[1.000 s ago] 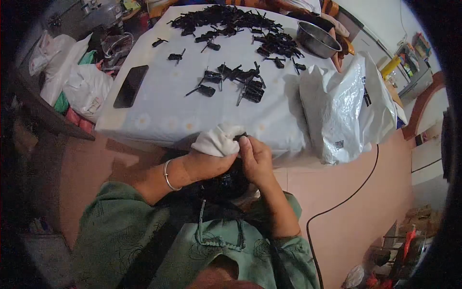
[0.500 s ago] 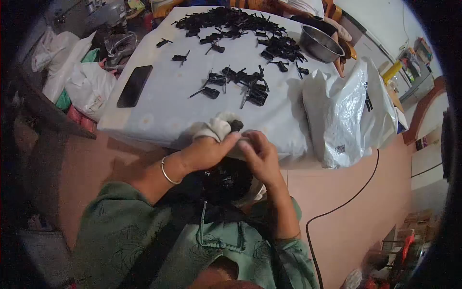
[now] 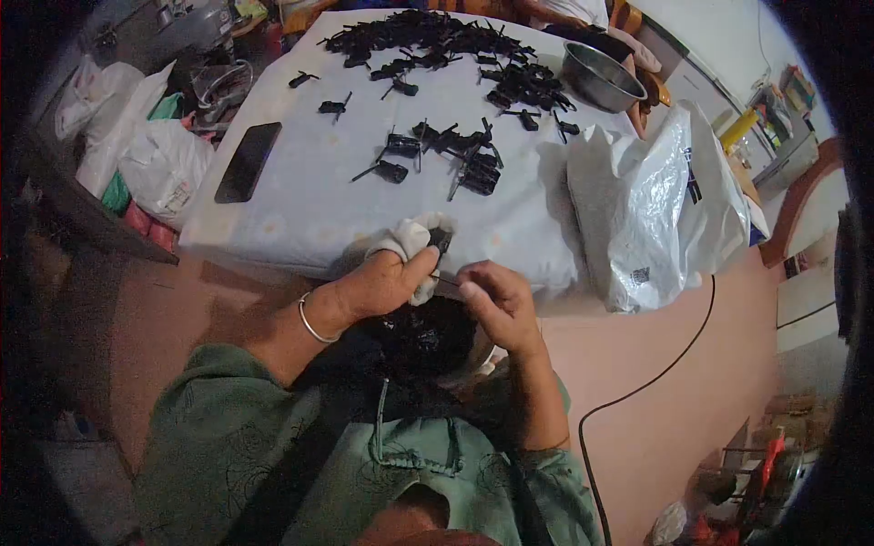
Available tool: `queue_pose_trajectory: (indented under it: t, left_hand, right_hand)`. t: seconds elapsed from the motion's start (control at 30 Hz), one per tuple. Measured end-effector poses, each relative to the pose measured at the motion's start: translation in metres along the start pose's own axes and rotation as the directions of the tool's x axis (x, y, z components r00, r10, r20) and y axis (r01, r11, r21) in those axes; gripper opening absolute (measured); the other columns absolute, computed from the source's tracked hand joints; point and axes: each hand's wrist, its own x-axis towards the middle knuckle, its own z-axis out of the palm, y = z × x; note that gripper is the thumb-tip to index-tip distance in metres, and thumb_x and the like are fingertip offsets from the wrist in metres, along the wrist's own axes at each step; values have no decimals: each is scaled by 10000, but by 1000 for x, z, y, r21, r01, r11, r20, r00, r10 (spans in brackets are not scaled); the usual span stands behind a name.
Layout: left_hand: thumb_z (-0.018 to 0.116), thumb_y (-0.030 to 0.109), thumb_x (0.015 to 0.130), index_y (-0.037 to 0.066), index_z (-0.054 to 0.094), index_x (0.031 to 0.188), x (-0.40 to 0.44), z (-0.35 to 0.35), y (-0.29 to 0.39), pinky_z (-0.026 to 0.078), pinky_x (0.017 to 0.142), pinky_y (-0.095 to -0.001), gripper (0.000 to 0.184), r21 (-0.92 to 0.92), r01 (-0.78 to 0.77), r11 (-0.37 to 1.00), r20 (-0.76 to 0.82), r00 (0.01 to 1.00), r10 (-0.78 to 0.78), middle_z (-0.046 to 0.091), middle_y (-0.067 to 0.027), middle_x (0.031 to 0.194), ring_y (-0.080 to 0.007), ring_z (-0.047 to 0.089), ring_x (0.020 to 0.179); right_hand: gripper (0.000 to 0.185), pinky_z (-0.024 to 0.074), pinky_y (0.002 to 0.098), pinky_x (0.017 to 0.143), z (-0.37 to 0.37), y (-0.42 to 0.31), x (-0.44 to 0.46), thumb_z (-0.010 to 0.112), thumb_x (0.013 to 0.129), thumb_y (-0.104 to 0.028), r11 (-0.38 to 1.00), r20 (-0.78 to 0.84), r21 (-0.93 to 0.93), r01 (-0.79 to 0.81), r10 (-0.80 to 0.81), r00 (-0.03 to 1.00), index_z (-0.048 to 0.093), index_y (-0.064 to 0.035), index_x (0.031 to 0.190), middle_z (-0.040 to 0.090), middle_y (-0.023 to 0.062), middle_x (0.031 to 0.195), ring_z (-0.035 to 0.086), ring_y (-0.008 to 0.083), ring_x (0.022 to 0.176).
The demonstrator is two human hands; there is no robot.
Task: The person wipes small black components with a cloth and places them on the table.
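Note:
My left hand [image 3: 387,280] is closed around a small black part [image 3: 441,240], with a white cloth [image 3: 410,236] bunched about its fingers. From the left thumb a thin dark rod [image 3: 447,281] runs across to my right hand [image 3: 503,302], whose thumb and forefinger pinch its end. Whether the rod belongs to the black part I cannot tell. Below both hands, at my lap, a container of shiny black pieces [image 3: 423,337] is partly hidden. On the table ahead lie several similar black parts with thin stems [image 3: 478,171].
A white-covered table [image 3: 309,196] carries a phone [image 3: 248,162], a large pile of black parts [image 3: 428,38], a metal bowl [image 3: 603,77] and a white plastic bag [image 3: 628,218]. Another person's arm [image 3: 635,100] shows at the far right. A black cable [image 3: 637,391] crosses the floor.
My right hand has moved slightly right and down from the left, so the thin rod now shows between them. The black part in my left hand has tilted. The view has shifted a little.

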Motion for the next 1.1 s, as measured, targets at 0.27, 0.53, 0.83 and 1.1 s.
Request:
queue_pose_trajectory:
  t: [0.27,0.53,0.83,1.1]
  left_hand:
    - [440,104,840,33,419,1167,-9,5,5,391,516,-224,335,27,-78,997,258,964,69,507,-1,720,-57,446,584]
    - [445,85,806,18,485,956,-3,9,8,418,606,-326,170,136,-120,983,84,990,110,502,-97,793,-193,488,673]
    - [466,157,814,9,493,890,-10,9,20,412,731,-420,169,567,-381,731,293,922,253,500,-212,923,-361,519,850]
    - [488,136,763,72,573,978,31,-52,46,443,765,-355,240,907,-191,374,116,970,214,538,-197,973,-347,550,821]
  right_hand:
    - [128,394,249,518,13,13,2,615,785,-105,978,-215,-207,2,-48,975,558,-5,729,526,61,593,466,134,531]
    - [239,373,308,513,14,11,4,480,877,-183,953,-55,-303,20,-39,998,500,12,741,457,136,577,413,206,518]
    - [287,360,278,521,7,29,1,468,888,-215,986,43,-117,-120,126,991,490,13,716,430,53,564,379,118,555]
    - [298,321,214,502,-9,19,3,501,881,-242,968,25,-205,-143,151,988,504,-30,673,421,-56,595,365,49,576]
